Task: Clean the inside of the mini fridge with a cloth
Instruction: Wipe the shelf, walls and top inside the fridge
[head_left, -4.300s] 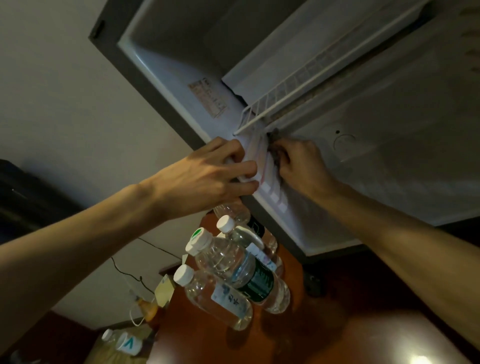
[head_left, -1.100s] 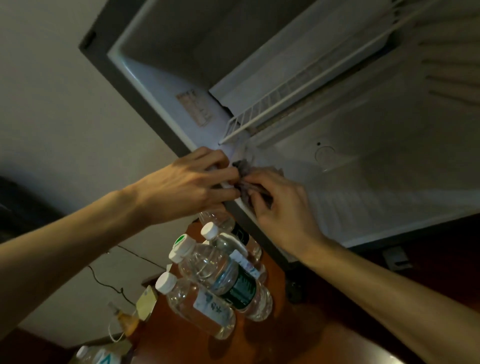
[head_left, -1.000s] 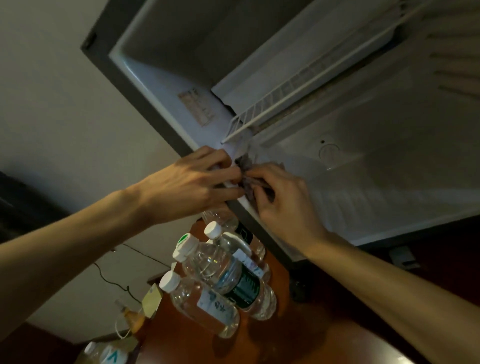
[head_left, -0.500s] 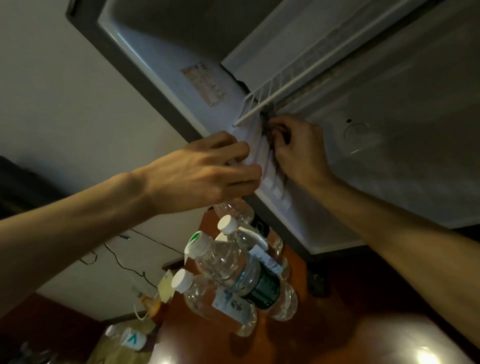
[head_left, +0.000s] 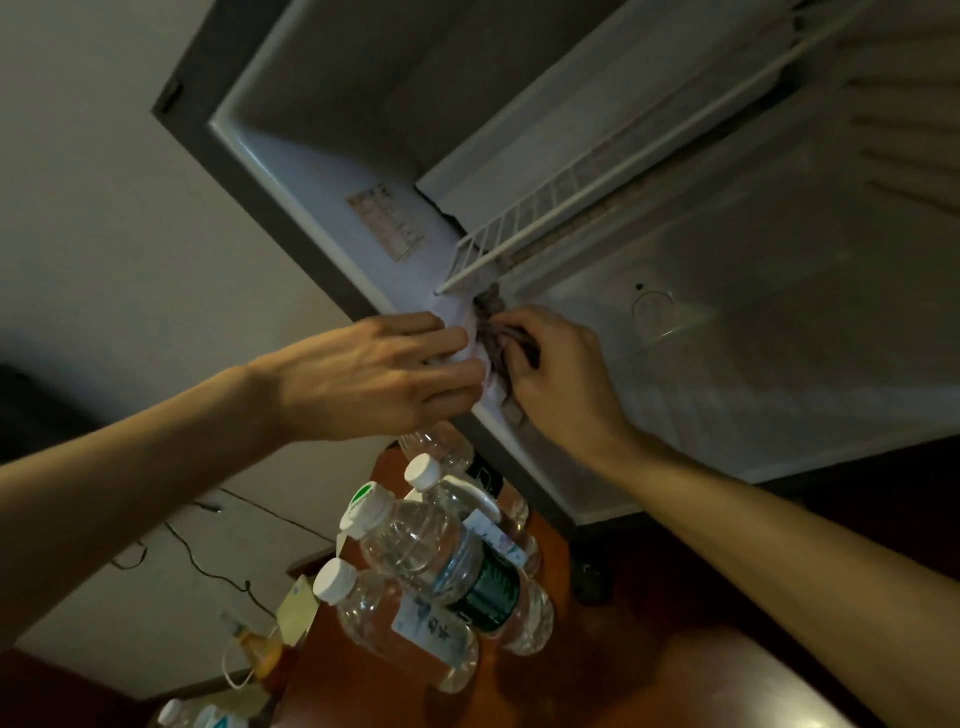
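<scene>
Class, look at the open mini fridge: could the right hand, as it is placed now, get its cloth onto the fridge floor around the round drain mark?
Probably yes. The right hand grips the cloth at the fridge's front edge; the floor toward the round drain mark lies bare, and the wire shelf sits off it.

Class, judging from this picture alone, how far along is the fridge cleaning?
Done: water bottles stand outside on the floor. In hand: the right hand rubs a dark cloth on the side wall below the wire shelf, while the left hand holds the fridge edge. Left: apparently the remaining interior; its cleanliness is unclear.
</scene>
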